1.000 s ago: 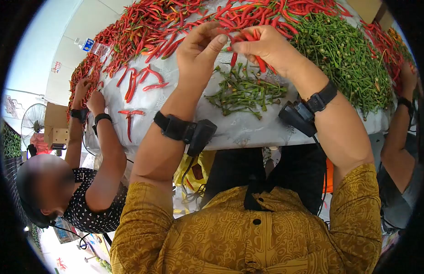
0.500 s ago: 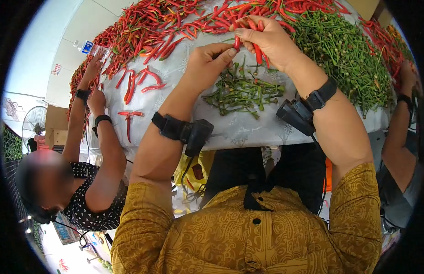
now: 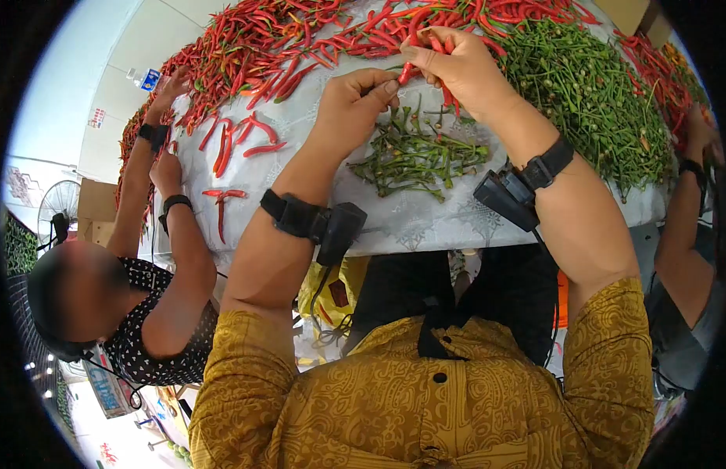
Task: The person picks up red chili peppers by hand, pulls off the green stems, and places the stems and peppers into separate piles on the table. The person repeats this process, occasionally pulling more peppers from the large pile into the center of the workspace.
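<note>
My right hand (image 3: pixel 455 64) is closed around several red chili peppers (image 3: pixel 448 97); their ends stick out below the fingers. One red chili (image 3: pixel 406 72) points from it toward my left hand (image 3: pixel 355 105). Thumb and forefinger of the left hand are pinched at that chili's lower end, where the stem is mostly hidden by the fingertips. Below both hands, a small heap of green stems (image 3: pixel 418 156) lies on the pale patterned tablecloth (image 3: pixel 300 176).
Red chilies (image 3: pixel 246 47) are piled along the far side, and a large mound of green stems (image 3: pixel 590 102) lies to the right. Loose chilies (image 3: pixel 222 148) are at left. A person (image 3: pixel 168 313) works at left near a plastic bottle (image 3: pixel 148 80); another person's arm (image 3: pixel 683 234) is at right.
My left hand has drawn back slightly left, and the chili between the hands has tilted. The left person's far hand has shifted up toward the chili pile.
</note>
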{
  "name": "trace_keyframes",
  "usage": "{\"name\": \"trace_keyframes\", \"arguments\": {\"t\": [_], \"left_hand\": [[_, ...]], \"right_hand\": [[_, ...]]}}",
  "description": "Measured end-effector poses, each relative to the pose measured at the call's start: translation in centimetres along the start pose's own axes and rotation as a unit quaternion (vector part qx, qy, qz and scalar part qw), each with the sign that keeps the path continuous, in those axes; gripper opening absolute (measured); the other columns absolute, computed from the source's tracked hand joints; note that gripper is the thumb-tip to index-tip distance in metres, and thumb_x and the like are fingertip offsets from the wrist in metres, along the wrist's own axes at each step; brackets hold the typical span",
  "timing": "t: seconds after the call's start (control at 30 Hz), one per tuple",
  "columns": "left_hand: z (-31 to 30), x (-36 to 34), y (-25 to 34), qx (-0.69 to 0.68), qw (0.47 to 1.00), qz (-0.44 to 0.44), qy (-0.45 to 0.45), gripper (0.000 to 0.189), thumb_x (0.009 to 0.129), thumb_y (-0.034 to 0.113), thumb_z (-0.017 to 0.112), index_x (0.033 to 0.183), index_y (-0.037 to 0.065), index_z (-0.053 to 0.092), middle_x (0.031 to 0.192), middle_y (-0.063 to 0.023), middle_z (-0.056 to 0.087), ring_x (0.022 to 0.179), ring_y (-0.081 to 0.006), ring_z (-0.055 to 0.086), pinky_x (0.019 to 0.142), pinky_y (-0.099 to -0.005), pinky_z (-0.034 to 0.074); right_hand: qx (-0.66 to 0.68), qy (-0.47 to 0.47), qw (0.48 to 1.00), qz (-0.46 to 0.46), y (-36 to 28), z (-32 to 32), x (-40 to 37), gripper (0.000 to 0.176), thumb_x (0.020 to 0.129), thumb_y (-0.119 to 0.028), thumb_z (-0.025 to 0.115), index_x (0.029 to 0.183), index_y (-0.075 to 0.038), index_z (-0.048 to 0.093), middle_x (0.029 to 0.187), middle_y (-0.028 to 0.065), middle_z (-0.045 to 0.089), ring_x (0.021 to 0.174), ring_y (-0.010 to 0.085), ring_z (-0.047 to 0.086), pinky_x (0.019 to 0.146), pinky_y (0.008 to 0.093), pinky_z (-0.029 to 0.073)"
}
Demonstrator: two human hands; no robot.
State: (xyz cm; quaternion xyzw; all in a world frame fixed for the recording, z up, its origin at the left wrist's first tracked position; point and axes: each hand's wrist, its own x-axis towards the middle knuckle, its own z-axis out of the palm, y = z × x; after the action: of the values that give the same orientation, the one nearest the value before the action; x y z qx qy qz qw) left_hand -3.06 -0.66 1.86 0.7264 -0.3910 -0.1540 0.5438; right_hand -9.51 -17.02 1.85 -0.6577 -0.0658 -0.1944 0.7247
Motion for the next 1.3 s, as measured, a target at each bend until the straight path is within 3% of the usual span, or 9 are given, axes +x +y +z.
{"name": "trace_keyframes", "arguments": {"t": [0.33, 0.5, 0.6, 0.73, 0.8, 0.93, 1.0, 1.13, 1.3], "left_hand": [[-0.3, -0.6, 0.6, -0.097, 0.994, 0.02, -0.052, 0.019, 0.081, 0.013, 0.055, 0.091, -0.003, 0.06, 0.07, -0.0032, 0.057, 0.065, -0.0089, 0.05, 0.06, -0.0213, 0.039], [-0.2, 0.1, 0.0, 0.142, 0.977, 0.162, 0.002, 0.021, 0.076, 0.02, 0.06, 0.088, 0.003, 0.061, 0.078, -0.0044, 0.058, 0.073, -0.0134, 0.051, 0.068, -0.0262, 0.041], [-0.2, 0.9, -1.6, 0.349, 0.915, 0.17, 0.111, 0.024, 0.069, 0.021, 0.064, 0.088, 0.006, 0.063, 0.09, -0.0084, 0.059, 0.087, -0.0254, 0.052, 0.073, -0.036, 0.042], [-0.3, 1.1, -2.7, 0.459, 0.862, 0.19, 0.097, 0.02, 0.072, 0.02, 0.059, 0.087, 0.007, 0.063, 0.091, -0.0081, 0.058, 0.084, -0.0263, 0.053, 0.074, -0.0354, 0.041], [-0.2, 0.8, -1.7, 0.488, 0.865, 0.099, 0.061, 0.021, 0.072, 0.021, 0.059, 0.088, 0.007, 0.063, 0.09, -0.0093, 0.059, 0.084, -0.0282, 0.053, 0.074, -0.0377, 0.041], [-0.4, 0.8, -1.7, 0.468, 0.878, 0.07, 0.069, 0.022, 0.073, 0.022, 0.06, 0.089, 0.007, 0.063, 0.085, -0.0094, 0.06, 0.078, -0.0242, 0.055, 0.07, -0.0336, 0.042], [-0.4, 0.9, -1.5, 0.269, 0.952, 0.016, 0.142, 0.023, 0.077, 0.022, 0.06, 0.092, 0.004, 0.062, 0.078, -0.0061, 0.06, 0.071, -0.0156, 0.054, 0.065, -0.0269, 0.042], [-0.2, 0.6, -0.5, 0.06, 0.984, 0.03, 0.167, 0.025, 0.082, 0.019, 0.058, 0.095, -0.002, 0.059, 0.073, -0.0002, 0.055, 0.067, -0.0071, 0.049, 0.061, -0.0199, 0.039], [-0.7, 0.5, -0.8, 0.072, 0.992, -0.003, 0.102, 0.021, 0.081, 0.019, 0.058, 0.091, 0.0, 0.061, 0.071, -0.0007, 0.056, 0.066, -0.0067, 0.049, 0.06, -0.0195, 0.038]], "right_hand": [[0.298, 0.103, 0.945, 0.087, 1.6, -2.5, 1.2, 0.009, 0.076, -0.012, 0.061, 0.077, -0.004, 0.056, 0.067, 0.0065, 0.059, 0.052, 0.0096, 0.051, 0.044, 0.0219, 0.038], [0.317, 0.109, 0.938, 0.09, 0.6, -1.8, 0.9, 0.009, 0.074, -0.01, 0.063, 0.075, -0.004, 0.056, 0.066, 0.0061, 0.058, 0.052, 0.0101, 0.051, 0.043, 0.0215, 0.038], [0.32, 0.109, 0.937, 0.085, 0.8, -1.8, 1.0, 0.01, 0.071, -0.007, 0.065, 0.075, -0.005, 0.056, 0.064, 0.0047, 0.057, 0.052, 0.0098, 0.051, 0.043, 0.0212, 0.038], [0.293, 0.104, 0.947, 0.075, 0.9, -1.6, 1.0, 0.014, 0.067, -0.004, 0.068, 0.074, -0.006, 0.056, 0.063, 0.0024, 0.055, 0.052, 0.0091, 0.05, 0.042, 0.0202, 0.038], [0.289, 0.098, 0.949, 0.081, 0.9, -1.5, 1.0, 0.014, 0.066, -0.004, 0.068, 0.075, -0.006, 0.056, 0.063, 0.0021, 0.055, 0.051, 0.009, 0.05, 0.042, 0.0198, 0.038], [0.251, 0.112, 0.956, 0.1, 0.7, -1.3, 0.8, 0.015, 0.066, -0.004, 0.067, 0.075, -0.006, 0.056, 0.064, 0.0019, 0.054, 0.051, 0.008, 0.049, 0.042, 0.0189, 0.038], [0.237, 0.125, 0.957, 0.111, 0.9, -1.4, 0.8, 0.014, 0.067, -0.003, 0.066, 0.076, -0.006, 0.057, 0.064, 0.002, 0.054, 0.051, 0.0077, 0.048, 0.043, 0.0188, 0.038], [0.19, 0.115, 0.962, 0.16, 0.4, -1.1, 0.5, 0.013, 0.07, -0.004, 0.063, 0.082, -0.004, 0.058, 0.064, 0.0017, 0.054, 0.051, 0.0068, 0.048, 0.043, 0.0186, 0.039], [0.25, -0.01, 0.955, 0.16, 0.1, -0.8, 0.3, 0.016, 0.072, -0.006, 0.063, 0.087, -0.003, 0.059, 0.065, 0.0011, 0.053, 0.051, 0.0065, 0.048, 0.044, 0.0187, 0.039]]}}
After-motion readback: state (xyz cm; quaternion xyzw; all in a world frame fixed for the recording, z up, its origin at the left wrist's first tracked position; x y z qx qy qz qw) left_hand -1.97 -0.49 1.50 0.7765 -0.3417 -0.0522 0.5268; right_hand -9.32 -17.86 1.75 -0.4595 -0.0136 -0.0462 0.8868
